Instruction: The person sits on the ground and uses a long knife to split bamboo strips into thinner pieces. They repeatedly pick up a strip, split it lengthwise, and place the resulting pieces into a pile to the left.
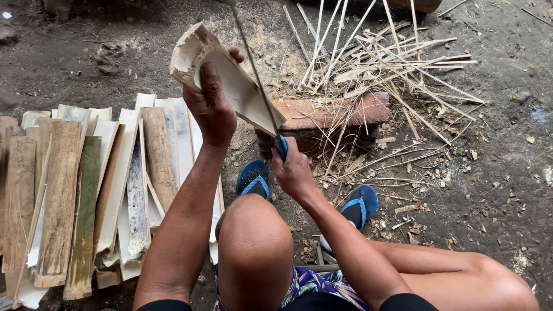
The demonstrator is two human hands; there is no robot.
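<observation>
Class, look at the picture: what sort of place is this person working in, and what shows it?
Probably an outdoor, dirt-floored bamboo-splitting spot: bare earth ground, a row of split bamboo slats, and a pile of thin bamboo splinters.

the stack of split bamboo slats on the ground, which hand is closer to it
Left. The left hand, gripping a bamboo piece, is just above the slats' right edge; the right hand, holding a blue-handled knife, is farther right.

Left hand (pixel 210 106) grips a bamboo slab (pixel 230 80); right hand (pixel 292 171) holds a blue-handled blade (pixel 259 86) against it.
</observation>
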